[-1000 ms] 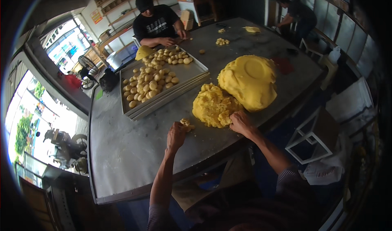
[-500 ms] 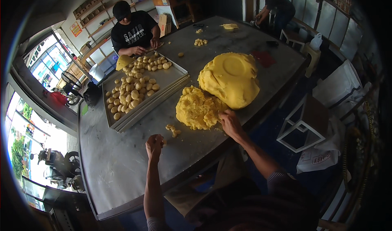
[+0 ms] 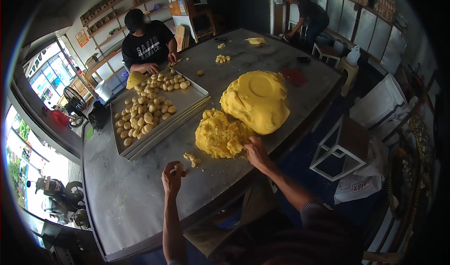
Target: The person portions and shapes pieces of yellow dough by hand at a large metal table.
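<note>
My left hand [image 3: 171, 178] pinches a small pale dough piece [image 3: 178, 168] just above the steel table [image 3: 136, 194]. My right hand [image 3: 255, 152] has its fingers curled into the right edge of a crumbly yellow dough mound [image 3: 218, 133]. Behind that lies a larger, smooth yellow dough mass [image 3: 255, 101] with a round dent on top. A few small pale dough pieces [image 3: 191, 160] lie between my left hand and the crumbly mound. At the left, stacked metal trays [image 3: 173, 130] carry several pale round dough balls [image 3: 140, 120].
A person in dark clothing [image 3: 146, 43] works across the table beside the trays. Another person [image 3: 310, 18] bends at the back right. A white-framed stool [image 3: 340, 145] and white sacks [image 3: 377, 98] stand right of the table. A black phone-like object [image 3: 303, 60] rests near the far right edge.
My left hand has drawn left and down, away from the small pile, with a piece in its fingers. My right hand remains at the crumbly mound. The view has shifted.
</note>
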Demonstrator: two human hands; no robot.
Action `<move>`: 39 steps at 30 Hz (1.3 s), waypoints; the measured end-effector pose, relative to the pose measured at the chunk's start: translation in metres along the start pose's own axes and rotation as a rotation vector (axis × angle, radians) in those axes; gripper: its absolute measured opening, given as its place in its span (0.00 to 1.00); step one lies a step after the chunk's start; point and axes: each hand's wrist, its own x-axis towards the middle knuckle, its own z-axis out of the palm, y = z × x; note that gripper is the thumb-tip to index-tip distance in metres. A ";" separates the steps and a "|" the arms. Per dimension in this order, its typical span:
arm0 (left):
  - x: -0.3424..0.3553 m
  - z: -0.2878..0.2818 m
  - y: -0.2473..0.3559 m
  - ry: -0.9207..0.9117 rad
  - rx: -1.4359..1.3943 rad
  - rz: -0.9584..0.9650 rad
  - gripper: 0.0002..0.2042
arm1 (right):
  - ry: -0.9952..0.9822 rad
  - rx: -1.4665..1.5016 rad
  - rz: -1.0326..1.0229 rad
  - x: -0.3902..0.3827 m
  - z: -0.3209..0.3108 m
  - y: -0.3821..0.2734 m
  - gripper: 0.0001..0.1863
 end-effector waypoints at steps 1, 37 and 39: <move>-0.007 -0.001 0.004 -0.085 0.039 -0.045 0.13 | -0.041 -0.017 -0.001 0.001 0.001 0.002 0.13; -0.075 0.042 0.001 -0.111 0.862 0.509 0.12 | -0.033 -0.077 -0.111 0.012 0.001 0.008 0.04; -0.046 0.050 0.024 -0.061 0.872 0.438 0.13 | -0.083 -0.112 -0.120 0.014 -0.001 0.015 0.05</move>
